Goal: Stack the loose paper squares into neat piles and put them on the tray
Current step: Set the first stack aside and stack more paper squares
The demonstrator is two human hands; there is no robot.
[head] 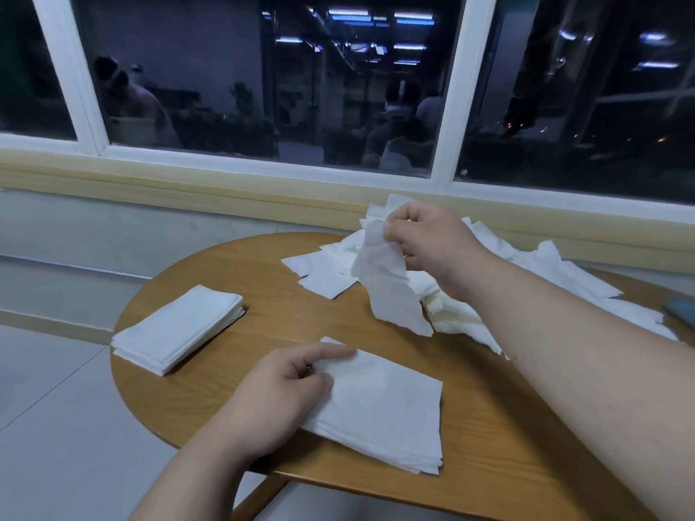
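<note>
Paper square point(387, 283) pinched at its upper edge in right grip point(432, 246), a little right of frame centre, thumb and fingertips curled tight onto the sheet. Hanging limp and creased below and to the left of that grip, raised clear of the round wooden tabletop point(301, 321). Directly behind and beneath it, loose heap point(323, 272) of white squares, unsorted and overlapping, spread from the middle of the tabletop out to the right edge of the frame, partly hidden by the right forearm.

Left grip point(278, 392) low in the frame, left of centre, resting on the left edge of near pile point(383, 408). Index finger and thumb laid out on the top sheet, pressing down; other fingers tucked under, closed on nothing that can be seen. Near pile flat at the lower middle of the tabletop, edges roughly squared, its right end close to the tabletop's near rim.

Finished pile point(176, 329) at the left side of the tabletop, tidy, well apart from both grips.

Dark blurred object point(680, 312) at the far right edge, beside the heap. White window frame point(447, 107) and dark panes across the top; pale tiled floor point(49, 408) at lower left.
</note>
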